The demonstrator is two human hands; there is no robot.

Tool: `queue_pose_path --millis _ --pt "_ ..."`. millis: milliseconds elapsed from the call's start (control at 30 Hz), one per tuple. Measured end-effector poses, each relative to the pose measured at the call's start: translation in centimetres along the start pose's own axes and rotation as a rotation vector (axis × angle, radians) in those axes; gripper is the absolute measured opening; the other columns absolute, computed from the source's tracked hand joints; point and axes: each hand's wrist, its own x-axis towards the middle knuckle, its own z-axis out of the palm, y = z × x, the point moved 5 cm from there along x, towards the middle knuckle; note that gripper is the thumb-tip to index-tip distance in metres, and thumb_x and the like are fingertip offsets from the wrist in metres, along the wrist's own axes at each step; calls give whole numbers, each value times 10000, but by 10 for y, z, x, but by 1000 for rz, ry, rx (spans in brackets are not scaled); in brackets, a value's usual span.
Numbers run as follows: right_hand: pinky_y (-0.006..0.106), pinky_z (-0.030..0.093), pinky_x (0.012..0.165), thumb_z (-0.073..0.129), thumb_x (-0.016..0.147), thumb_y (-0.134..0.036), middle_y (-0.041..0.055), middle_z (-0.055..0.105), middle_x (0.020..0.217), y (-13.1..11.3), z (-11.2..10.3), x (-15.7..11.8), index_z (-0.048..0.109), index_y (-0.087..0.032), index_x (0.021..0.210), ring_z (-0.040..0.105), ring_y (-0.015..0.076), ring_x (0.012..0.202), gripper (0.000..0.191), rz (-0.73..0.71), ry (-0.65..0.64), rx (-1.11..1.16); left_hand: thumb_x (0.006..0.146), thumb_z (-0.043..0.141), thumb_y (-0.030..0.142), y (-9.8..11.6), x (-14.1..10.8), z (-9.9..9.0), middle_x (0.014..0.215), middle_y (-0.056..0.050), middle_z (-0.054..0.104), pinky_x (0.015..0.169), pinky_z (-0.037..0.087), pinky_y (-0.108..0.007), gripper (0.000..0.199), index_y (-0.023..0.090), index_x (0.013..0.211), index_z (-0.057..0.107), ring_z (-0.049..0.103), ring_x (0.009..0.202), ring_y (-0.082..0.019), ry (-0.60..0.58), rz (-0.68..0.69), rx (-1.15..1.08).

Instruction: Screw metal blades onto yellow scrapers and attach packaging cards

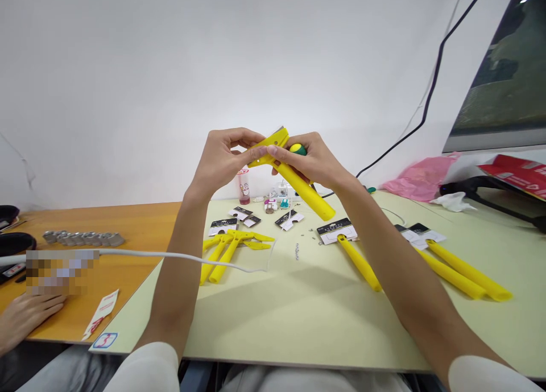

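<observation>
Pale sleeves [147,366] nearest, arms reaching forward. Left hand [224,156] grips the head of a yellow tool [305,193]; right hand [315,156] clasps its neck, a green-and-yellow knob [297,149] also in the palm. Tool is raised above the surface [273,329], handle slanting down. Small metal parts [297,251] lie below. Judged: close two-handed work at the head; further work there calls for a steady neck.

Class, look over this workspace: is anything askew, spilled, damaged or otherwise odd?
Nothing appears spilled or broken. Oddest is the white cable, which crosses in front of the left forearm and might snag. Untidy too: a crumpled pink bag at right, and tiny loose parts near a card.
</observation>
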Motion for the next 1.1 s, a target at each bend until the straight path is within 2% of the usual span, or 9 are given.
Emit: queue_pose_path --millis 100,233,333,600,867,1100 --pt "286 351 419 791 933 -754 68 781 789 3 0 1 794 -200 883 543 111 500 556 7 -11 0 817 959 606 0 0 0 1001 -93 853 721 643 -345 417 243 1006 882 790 908 -225 -14 11 13" --pt "285 404 467 753 963 -758 71 750 765 1 0 2 782 -190 829 612 137 577 584 -25 -23 -7 796 960 646 1 0 -1 1010 -101 855 722 655 -359 458 237 983 873 802 916 -244 -39 20 12" --pt "281 399 462 746 973 -750 75 739 761 -1 1 1 780 -182 824 631 150 606 588 -28 -33 -16 791 964 650 2 -1 -1 1005 -104 855 689 655 -355 469 234 986 871 813 894 -252 -76 -18 -4" --pt "273 287 367 750 953 -778 62 772 765 6 0 2 787 -189 853 448 80 435 599 35 -95 -13 818 957 623 -2 -4 1 991 -112 863 621 639 -336 431 237 988 869 839 857 -267 -152 -101 -54" --pt "253 253 345 755 950 -781 41 723 670 16 0 5 777 -159 862 412 64 393 629 56 -161 39 841 916 673 0 -6 1 985 -126 864 622 623 -305 498 216 1035 877 822 857 -249 -193 -120 14" --pt "255 296 345 735 964 -782 87 791 796 16 -1 6 787 -156 893 416 55 402 632 71 -136 19 872 879 681 1 -5 1 1047 -110 877 633 648 -312 492 236 1079 919 813 854 -239 -180 -108 45"
